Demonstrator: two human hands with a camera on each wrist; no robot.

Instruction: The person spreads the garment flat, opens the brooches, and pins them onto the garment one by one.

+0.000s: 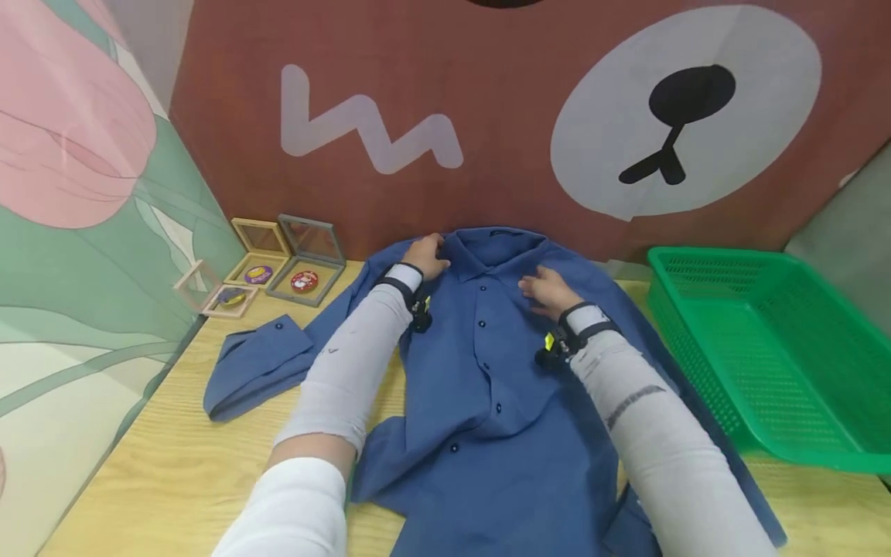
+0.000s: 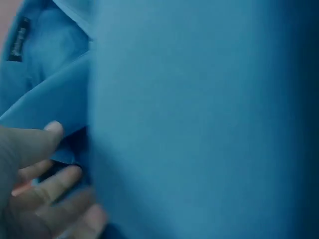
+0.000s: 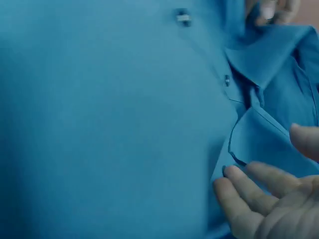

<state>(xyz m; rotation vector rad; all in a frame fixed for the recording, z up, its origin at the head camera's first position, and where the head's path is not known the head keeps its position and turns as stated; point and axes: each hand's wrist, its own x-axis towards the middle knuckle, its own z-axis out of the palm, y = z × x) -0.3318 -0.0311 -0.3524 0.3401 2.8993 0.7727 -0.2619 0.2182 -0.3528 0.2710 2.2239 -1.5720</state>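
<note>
A blue button-up shirt point(image 1: 515, 433) lies front up with its collar point(image 1: 469, 255) toward the wall. My left hand point(image 1: 427, 257) is at the shoulder beside the collar's left point. In the left wrist view its thumb point(image 2: 35, 142) stands apart from loosely bent fingers point(image 2: 60, 186), with nothing pinched between them. Over the other side of the chest, just below the collar, hovers my right hand point(image 1: 550, 292). Its fingers point(image 3: 239, 199) are spread and relaxed close to the fabric, holding nothing. One sleeve point(image 1: 261, 363) is folded out to the left.
A green plastic basket point(image 1: 696, 356) stands to the right, near the shirt's other sleeve. Several small display frames with round badges, such as the grey frame point(image 1: 323, 286), stand at the back left. Behind the wooden table point(image 1: 160, 472) rises a brown wall with a cartoon bear point(image 1: 487, 93).
</note>
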